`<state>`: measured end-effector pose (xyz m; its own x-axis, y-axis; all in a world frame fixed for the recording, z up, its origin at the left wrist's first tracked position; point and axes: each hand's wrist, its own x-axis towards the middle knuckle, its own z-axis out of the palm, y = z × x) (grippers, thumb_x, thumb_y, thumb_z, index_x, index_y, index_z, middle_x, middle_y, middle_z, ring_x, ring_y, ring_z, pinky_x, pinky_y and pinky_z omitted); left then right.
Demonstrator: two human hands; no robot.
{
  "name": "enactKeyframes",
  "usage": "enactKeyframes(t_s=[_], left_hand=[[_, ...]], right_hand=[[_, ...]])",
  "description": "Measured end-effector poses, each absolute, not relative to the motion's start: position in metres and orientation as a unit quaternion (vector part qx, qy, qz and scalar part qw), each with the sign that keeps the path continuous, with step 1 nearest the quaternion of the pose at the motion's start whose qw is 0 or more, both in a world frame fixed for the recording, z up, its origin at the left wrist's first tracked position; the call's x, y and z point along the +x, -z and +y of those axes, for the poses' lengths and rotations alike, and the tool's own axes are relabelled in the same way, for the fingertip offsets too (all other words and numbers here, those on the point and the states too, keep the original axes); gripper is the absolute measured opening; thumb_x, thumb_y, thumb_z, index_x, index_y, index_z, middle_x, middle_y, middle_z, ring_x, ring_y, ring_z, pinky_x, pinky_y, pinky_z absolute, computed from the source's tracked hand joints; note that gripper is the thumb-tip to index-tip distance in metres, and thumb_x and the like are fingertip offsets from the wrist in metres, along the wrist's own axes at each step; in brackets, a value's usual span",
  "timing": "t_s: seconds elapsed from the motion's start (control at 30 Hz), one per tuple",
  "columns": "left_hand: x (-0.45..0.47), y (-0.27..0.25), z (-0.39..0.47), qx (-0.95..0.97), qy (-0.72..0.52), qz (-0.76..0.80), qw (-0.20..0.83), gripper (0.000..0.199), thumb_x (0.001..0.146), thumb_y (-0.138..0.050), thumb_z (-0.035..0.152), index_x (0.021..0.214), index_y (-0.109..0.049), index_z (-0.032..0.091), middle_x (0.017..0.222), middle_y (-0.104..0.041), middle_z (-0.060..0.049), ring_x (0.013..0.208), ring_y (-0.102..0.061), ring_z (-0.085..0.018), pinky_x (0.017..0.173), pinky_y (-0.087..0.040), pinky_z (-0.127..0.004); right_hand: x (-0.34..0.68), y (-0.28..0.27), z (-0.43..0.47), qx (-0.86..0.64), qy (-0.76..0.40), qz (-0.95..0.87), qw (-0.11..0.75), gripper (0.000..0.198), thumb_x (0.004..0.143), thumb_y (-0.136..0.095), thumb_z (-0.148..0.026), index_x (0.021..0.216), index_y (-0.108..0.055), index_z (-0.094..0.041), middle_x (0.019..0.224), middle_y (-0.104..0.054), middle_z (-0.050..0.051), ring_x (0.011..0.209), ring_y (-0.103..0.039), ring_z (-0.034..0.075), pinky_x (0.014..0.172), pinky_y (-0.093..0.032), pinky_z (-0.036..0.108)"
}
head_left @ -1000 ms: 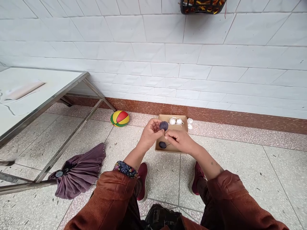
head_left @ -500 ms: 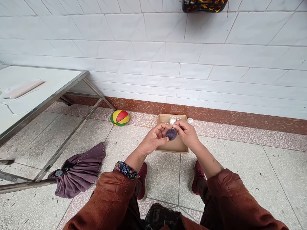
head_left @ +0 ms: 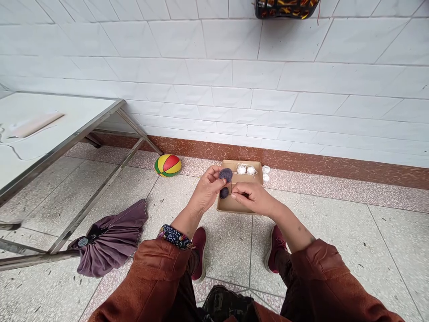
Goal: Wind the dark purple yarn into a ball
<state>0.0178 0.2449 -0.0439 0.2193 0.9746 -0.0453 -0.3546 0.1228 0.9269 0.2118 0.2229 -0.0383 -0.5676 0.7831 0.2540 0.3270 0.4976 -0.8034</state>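
My left hand [head_left: 209,188] is closed on a small purple-grey yarn ball [head_left: 225,175], held above the left side of a shallow cardboard box [head_left: 239,206]. Pinched in the fingertips of my right hand [head_left: 253,197] is a dark yarn strand [head_left: 231,187] that runs up to the ball. Below my left fingers a darker yarn ball [head_left: 224,192] shows at the box's left side. Two white yarn balls [head_left: 246,169] sit at the back of the box with loose white thread round them. Outside its right edge are more white balls [head_left: 266,173].
A striped ball [head_left: 168,165] rests on the floor near the wall. To the left stands a metal-framed table [head_left: 97,117], with a purple folded umbrella [head_left: 110,241] beside its legs. A dark patterned container [head_left: 286,8] is at the top.
The yarn ball in my left hand has moved left and up. My right hand has drawn down and away from it, with the strand between them. The darker ball has come into view.
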Motion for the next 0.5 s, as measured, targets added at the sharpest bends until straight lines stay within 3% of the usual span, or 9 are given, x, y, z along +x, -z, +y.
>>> enactKeyframes(t_s=[0.27, 0.4, 0.5], left_hand=[[0.03, 0.043, 0.237, 0.614, -0.405, 0.437, 0.518, 0.033, 0.063, -0.074, 0.012, 0.092, -0.059, 0.018, 0.084, -0.062, 0.002, 0.075, -0.057, -0.012, 0.071, -0.046, -0.026], [0.029, 0.04, 0.23, 0.633, -0.349, 0.372, 0.582, 0.033, 0.068, -0.073, 0.013, 0.098, -0.061, 0.019, 0.085, -0.061, 0.001, 0.074, -0.056, -0.011, 0.07, -0.044, -0.026], [0.028, 0.038, 0.229, 0.588, -0.375, 0.319, 0.642, 0.037, 0.07, -0.075, 0.015, 0.103, -0.059, 0.021, 0.091, -0.063, 0.0, 0.082, -0.06, -0.013, 0.075, -0.045, -0.026]], right_hand=[[0.224, 0.024, 0.229, -0.332, -0.344, -0.769, 0.424, 0.021, 0.1, -0.059, -0.035, 0.084, -0.066, -0.022, 0.078, -0.065, 0.001, 0.072, -0.058, 0.015, 0.07, -0.045, 0.029], [0.225, 0.037, 0.237, -0.397, -0.3, -0.736, 0.459, 0.022, 0.099, -0.059, -0.035, 0.082, -0.065, -0.023, 0.077, -0.065, 0.001, 0.075, -0.058, 0.017, 0.071, -0.046, 0.03], [0.223, 0.048, 0.241, -0.433, -0.3, -0.72, 0.452, 0.022, 0.098, -0.057, -0.034, 0.081, -0.063, -0.022, 0.076, -0.063, 0.001, 0.072, -0.057, 0.017, 0.069, -0.044, 0.029]])
